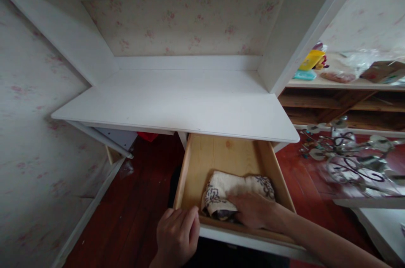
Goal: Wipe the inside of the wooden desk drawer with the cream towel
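Note:
A wooden drawer point(221, 154) with a white front stands pulled out from under the white desk. My left hand point(179, 234) is closed over its front left corner, fingers curled on the edge. Inside the drawer, toward the front, lies a folded cream cloth point(234, 183) with a dark scroll pattern. My right hand point(253, 209) reaches in from the right and grips the cloth at its near side, fingers resting on top. The thumb is hidden.
The white desktop point(190, 99) overhangs the drawer, with an upright panel point(303, 28) at its right. On the right, a chandelier point(351, 154) with glass parts lies by a low wooden shelf point(316, 101) holding bags and a yellow item point(311, 60). Floral wall point(47, 154) at left.

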{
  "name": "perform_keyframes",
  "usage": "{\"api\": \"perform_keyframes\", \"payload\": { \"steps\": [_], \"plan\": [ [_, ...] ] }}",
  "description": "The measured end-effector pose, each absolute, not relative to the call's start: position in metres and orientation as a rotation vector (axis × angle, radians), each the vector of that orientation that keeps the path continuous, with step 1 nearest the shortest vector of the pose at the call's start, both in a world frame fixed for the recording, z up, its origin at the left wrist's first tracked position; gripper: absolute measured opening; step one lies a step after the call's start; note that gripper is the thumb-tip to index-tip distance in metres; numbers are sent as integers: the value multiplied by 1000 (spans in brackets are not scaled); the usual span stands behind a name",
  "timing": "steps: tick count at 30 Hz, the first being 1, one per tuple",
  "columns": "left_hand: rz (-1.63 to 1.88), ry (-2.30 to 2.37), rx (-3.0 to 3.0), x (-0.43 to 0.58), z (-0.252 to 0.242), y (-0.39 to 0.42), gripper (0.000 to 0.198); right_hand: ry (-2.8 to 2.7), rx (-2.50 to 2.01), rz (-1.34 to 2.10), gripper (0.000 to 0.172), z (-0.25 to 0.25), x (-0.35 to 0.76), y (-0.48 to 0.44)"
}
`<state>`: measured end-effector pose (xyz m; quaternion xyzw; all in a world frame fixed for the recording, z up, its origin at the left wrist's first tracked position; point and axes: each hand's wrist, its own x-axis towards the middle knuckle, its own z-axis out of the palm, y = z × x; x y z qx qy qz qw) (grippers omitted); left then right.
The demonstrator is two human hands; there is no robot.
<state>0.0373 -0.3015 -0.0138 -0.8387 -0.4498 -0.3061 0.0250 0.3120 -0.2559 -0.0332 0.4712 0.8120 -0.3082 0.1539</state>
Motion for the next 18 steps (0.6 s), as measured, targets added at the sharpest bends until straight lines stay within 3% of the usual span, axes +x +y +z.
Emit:
{"api": "perform_keyframes", "payload": {
  "steps": [7,12,18],
  "plan": [
    [-937,-1387,-2617,35,-15,-301,17,2521,1155,-762,45,-32,234,-232],
    [-975,-1346,-2583,35,-17,-300,17,2824,1116,-492,49,-39,203,-226],
    [-977,-1361,-2550,36,-24,-299,16,2814,1294,-578,63,-76,215,-227]
  ]
}}
